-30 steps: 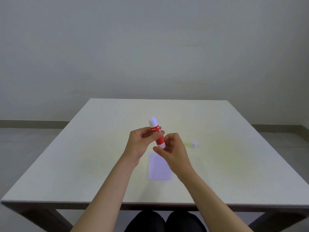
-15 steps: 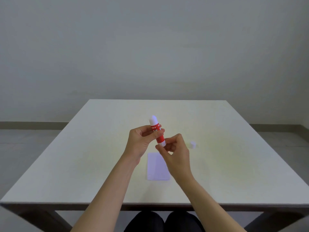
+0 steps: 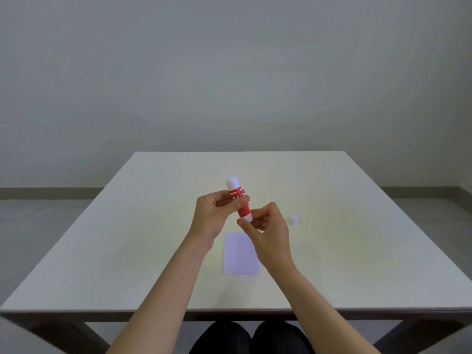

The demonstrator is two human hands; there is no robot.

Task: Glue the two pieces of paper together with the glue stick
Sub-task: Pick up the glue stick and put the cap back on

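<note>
Pale table [image 3: 158, 226] against a bare wall [image 3: 229, 72] (grey floor [image 3: 38, 213]).

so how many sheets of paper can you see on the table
1 visible: a pale sheet of paper lies flat on the table, near the front edge, partly behind the right hand. A second sheet may lie stacked beneath it; that cannot be told.

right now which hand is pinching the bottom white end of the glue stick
The right hand: its fingertips pinch the glue stick at its lower white end, while the left hand wraps the red middle.
</note>
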